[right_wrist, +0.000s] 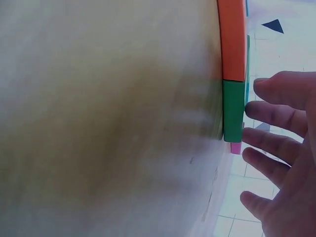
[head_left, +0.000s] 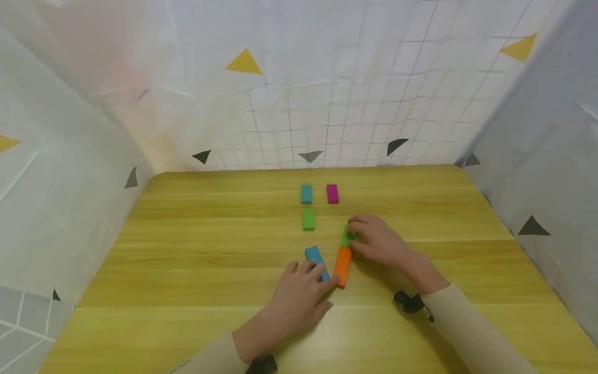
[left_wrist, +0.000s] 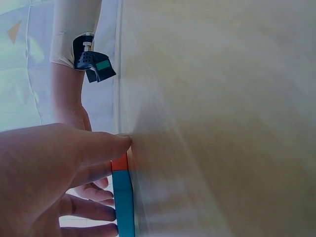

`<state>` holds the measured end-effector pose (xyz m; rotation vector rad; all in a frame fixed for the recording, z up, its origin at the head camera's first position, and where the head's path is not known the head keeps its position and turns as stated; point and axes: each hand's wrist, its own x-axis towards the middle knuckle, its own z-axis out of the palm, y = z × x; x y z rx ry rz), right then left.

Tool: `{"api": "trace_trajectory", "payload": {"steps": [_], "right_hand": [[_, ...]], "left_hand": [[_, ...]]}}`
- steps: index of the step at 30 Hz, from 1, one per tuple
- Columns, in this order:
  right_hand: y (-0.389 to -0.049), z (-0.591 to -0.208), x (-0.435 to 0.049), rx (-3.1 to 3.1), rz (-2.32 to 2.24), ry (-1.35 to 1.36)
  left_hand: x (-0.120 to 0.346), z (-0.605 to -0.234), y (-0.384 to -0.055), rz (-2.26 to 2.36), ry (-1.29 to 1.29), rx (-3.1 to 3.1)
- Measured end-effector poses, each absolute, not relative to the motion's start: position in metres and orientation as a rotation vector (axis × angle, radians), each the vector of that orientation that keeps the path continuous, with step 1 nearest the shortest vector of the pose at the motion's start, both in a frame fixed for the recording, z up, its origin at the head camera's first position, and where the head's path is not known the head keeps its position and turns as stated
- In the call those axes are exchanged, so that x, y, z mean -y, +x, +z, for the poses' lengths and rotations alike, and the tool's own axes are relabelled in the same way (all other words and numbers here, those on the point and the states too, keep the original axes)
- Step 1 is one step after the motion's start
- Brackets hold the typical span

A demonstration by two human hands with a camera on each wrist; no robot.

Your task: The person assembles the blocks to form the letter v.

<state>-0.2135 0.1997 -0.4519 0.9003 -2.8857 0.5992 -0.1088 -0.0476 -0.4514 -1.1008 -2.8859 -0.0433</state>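
My left hand (head_left: pixel 299 296) lies over the near part of a long blue block (head_left: pixel 313 253), its fingertips touching the block. One of its fingers reaches to the near end of an orange block (head_left: pixel 343 265). In the left wrist view the fingers meet the side of the blue block (left_wrist: pixel 124 202) without curling round it. At the orange block's far end, a green block (head_left: pixel 345 238) stands end to end with it. My right hand (head_left: pixel 380 241) rests its fingertips on that green block. The right wrist view shows those fingers fairly straight against the green block (right_wrist: pixel 233 111).
Beyond the hands, a second green block (head_left: pixel 308 219) lies on the wooden table (head_left: pixel 210 234), with a teal block (head_left: pixel 306 193) behind it. A magenta block (head_left: pixel 333 193) lies right of the teal one. White sheeting (head_left: pixel 327 104) encloses the table's back and sides.
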Motion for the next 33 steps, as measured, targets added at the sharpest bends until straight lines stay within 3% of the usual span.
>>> {"api": "trace_trajectory", "payload": {"steps": [33], "right_hand": [[-0.252, -0.448, -0.197, 2.949, 0.67, 0.821]], "left_hand": [[0.047, -0.45, -0.108, -0.041, -1.096, 2.896]]}}
